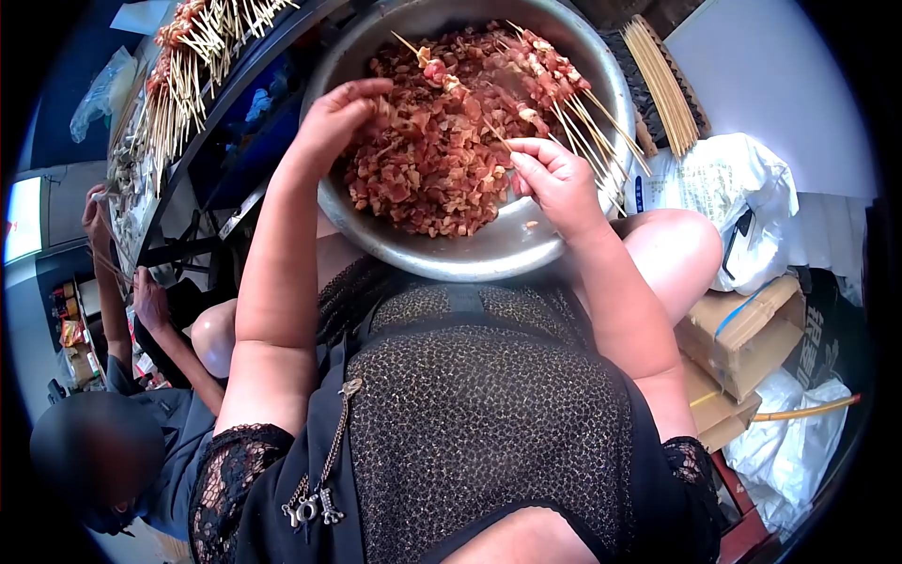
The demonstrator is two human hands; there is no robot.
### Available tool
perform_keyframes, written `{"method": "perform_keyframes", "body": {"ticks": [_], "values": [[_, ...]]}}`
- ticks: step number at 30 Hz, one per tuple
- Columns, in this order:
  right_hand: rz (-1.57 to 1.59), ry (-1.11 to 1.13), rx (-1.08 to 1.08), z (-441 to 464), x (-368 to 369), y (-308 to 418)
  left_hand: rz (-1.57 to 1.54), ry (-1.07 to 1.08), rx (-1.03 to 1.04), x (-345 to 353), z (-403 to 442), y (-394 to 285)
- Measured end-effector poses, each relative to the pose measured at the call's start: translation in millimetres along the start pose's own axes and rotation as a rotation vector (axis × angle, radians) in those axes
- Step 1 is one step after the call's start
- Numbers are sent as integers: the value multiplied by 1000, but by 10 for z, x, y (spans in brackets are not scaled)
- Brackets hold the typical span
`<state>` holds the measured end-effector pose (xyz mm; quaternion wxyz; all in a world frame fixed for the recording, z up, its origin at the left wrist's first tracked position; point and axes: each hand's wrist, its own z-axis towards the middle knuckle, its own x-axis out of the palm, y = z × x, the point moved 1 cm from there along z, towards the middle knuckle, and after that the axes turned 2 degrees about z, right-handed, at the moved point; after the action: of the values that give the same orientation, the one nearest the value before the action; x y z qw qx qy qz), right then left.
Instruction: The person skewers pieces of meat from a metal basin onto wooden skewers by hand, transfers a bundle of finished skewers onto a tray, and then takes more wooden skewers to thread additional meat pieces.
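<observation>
A large metal basin (507,263) full of cut raw meat pieces (413,169) rests at my lap. My right hand (559,183) pinches the lower end of a thin wooden skewer (442,75), which slants up and left over the meat with several pieces threaded on it. At the basin's left side, my left hand (343,117) hovers at the loose meat, fingers apart and slightly blurred; no held piece can be made out there. Finished-looking meat skewers (554,75) lie along the basin's right side, their bare sticks over the rim.
Bare wooden skewers (662,89) lie bundled right of the basin, above a white plastic bag (733,197) and cardboard boxes (742,338). Many meat skewers (188,85) are heaped on a table at upper left. Another person (155,432) sits at left, hands raised near that table.
</observation>
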<state>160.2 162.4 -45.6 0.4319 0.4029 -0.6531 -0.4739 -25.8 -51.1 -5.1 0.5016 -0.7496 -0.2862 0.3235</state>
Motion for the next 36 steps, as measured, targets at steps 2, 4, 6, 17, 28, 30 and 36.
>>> {"method": "perform_keyframes", "body": {"ticks": [2, 4, 6, 17, 28, 30, 36], "values": [[11, 3, -11, 1, -1, -2, 788, -56, 41, -46, -40, 95], [12, -2, 0, -5, 2, 5, 1131, -52, -1, -28, -98, 74], [-65, 19, -3, 6, -19, -24, 1228, -30, 17, -23, -137, 94], [-1036, 110, -219, -33, 66, -47, 1107, 104, -153, -81, -187, 51], [-1010, 123, -243, 11, 66, -110, 92, 156, -106, -325, -289, -195], [-998, 119, -244, 5, 59, -66, -9, 147, -58, -302, -308, -265], [-758, 55, -170, 0, -46, 48, 564, 130, -104, -163, -235, -65]]}}
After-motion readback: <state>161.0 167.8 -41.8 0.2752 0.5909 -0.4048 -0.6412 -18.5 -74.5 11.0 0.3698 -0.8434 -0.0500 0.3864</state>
